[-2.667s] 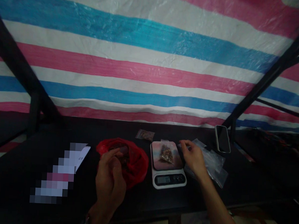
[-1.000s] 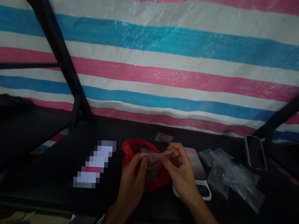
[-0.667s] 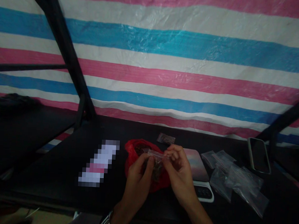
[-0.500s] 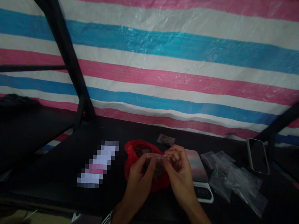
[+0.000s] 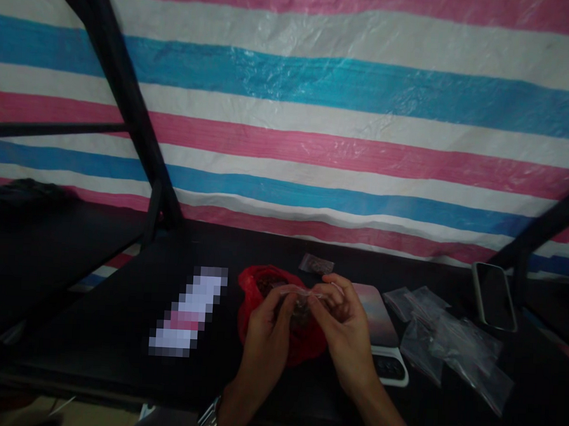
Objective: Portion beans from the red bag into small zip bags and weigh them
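Between my two hands is a small clear zip bag [image 5: 301, 303] with something brownish in its lower part. My left hand [image 5: 267, 330] pinches its top edge on the left, and my right hand [image 5: 344, 327] pinches the same edge on the right. Both sets of fingers are closed. Directly beneath lies an open red plastic bag [image 5: 251, 300] holding small dark brown pieces whose kind I cannot make out. Behind my right hand a filled zip bag [image 5: 317, 264] rests flat. A digital scale [image 5: 379, 316] with a shiny plate is partly covered by that hand.
Several clear zip bags [image 5: 449, 339] lie spread right of the scale. A phone [image 5: 494, 297] stands farther right by a dark frame post. On the left is a blurred-out pale item [image 5: 188, 313] on the black tabletop [image 5: 116, 338]. Striped plastic sheeting [image 5: 317, 138] hangs behind.
My fingers have shifted slightly along the zip bag's top edge, and my right fingers curl in more. The other things keep their places, apart from a slight shift of the view.
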Tool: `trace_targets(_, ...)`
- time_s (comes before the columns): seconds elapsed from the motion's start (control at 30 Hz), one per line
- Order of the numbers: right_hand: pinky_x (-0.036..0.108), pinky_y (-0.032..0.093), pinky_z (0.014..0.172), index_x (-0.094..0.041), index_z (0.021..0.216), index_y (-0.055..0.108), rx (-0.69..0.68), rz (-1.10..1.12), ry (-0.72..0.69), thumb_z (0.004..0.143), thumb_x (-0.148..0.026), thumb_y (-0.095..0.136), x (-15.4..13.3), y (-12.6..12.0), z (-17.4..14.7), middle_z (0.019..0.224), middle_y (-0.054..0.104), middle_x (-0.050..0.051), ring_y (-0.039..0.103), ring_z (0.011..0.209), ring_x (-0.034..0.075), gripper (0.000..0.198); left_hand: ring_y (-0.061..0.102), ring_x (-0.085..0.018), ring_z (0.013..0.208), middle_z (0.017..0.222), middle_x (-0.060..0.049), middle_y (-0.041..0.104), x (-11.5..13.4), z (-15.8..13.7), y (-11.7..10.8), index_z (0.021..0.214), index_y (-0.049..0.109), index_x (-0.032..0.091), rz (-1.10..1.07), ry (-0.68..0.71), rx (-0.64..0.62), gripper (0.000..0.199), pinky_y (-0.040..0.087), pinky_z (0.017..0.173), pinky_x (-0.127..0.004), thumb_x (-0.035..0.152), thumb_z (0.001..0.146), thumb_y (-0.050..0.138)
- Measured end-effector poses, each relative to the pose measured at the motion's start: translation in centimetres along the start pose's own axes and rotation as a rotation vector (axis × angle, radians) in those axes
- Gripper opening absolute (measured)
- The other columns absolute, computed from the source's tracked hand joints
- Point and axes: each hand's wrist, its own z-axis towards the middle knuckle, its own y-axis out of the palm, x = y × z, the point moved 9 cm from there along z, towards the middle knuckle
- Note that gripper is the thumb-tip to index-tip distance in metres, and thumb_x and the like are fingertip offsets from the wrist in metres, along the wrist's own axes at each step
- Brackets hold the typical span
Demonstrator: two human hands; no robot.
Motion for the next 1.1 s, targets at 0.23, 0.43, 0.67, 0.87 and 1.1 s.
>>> trace_targets(0.23,0.023,0.052,0.072,-0.028,0.104,0.057,0.048,-0.012,-0.022,0.079,-0.025,0.083,-0.3,-0.3,-0.2,0.078,0.065,-0.008,0.063,0.075,0.012,0.036,0.076,-0.021,0.093,0.100,-0.006,0.081,-0.2,-0.2,0.1,0.096,0.076,0.021,0.050,0.011,-0.015,0.026,0.061,0.082,-0.030,0.041,0.095,0.059)
trace_targets(0.43,0.025,0.053,0.076,-0.028,0.112,0.057,0.001,-0.074,-0.093,0.083,-0.028,0.081,-0.8,0.2,-0.4,0.085,0.066,-0.005,0.065,0.080,0.014,0.038,0.077,-0.021,0.088,0.098,-0.006,0.082,-0.2,-0.3,0.7,0.095,0.077,0.021,0.024,0.013,-0.017,0.026,0.062,0.081,-0.030,0.041,0.093,0.060)
trace_targets(0.67,0.027,0.055,0.077,-0.028,0.107,0.056,0.029,-0.108,-0.133,0.085,-0.031,0.082,-1.2,-0.1,-0.5,0.085,0.068,-0.004,0.067,0.081,0.015,0.034,0.077,-0.020,0.085,0.094,-0.006,0.081,0.0,-0.4,0.8,0.091,0.077,0.020,-0.016,0.008,0.004,0.024,0.063,0.078,-0.029,0.041,0.090,0.066)
trace_targets(0.87,0.027,0.057,0.079,-0.028,0.108,0.056,0.021,-0.134,-0.133,0.087,-0.031,0.081,-1.2,-0.2,-0.6,0.087,0.069,-0.004,0.069,0.083,0.015,0.032,0.076,-0.019,0.081,0.090,-0.004,0.079,0.1,-0.5,0.8,0.091,0.075,0.020,-0.056,0.022,0.014,0.019,0.063,0.075,-0.028,0.038,0.089,0.070)
trace_targets(1.1,0.028,0.057,0.081,-0.028,0.116,0.057,-0.007,-0.150,-0.121,0.088,-0.030,0.080,-1.1,0.1,-0.7,0.089,0.072,-0.003,0.070,0.085,0.015,0.036,0.072,-0.015,0.079,0.084,-0.001,0.076,1.2,-0.7,0.2,0.090,0.075,0.021,-0.053,0.119,0.026,0.011,0.059,0.072,-0.023,0.031,0.091,0.071)
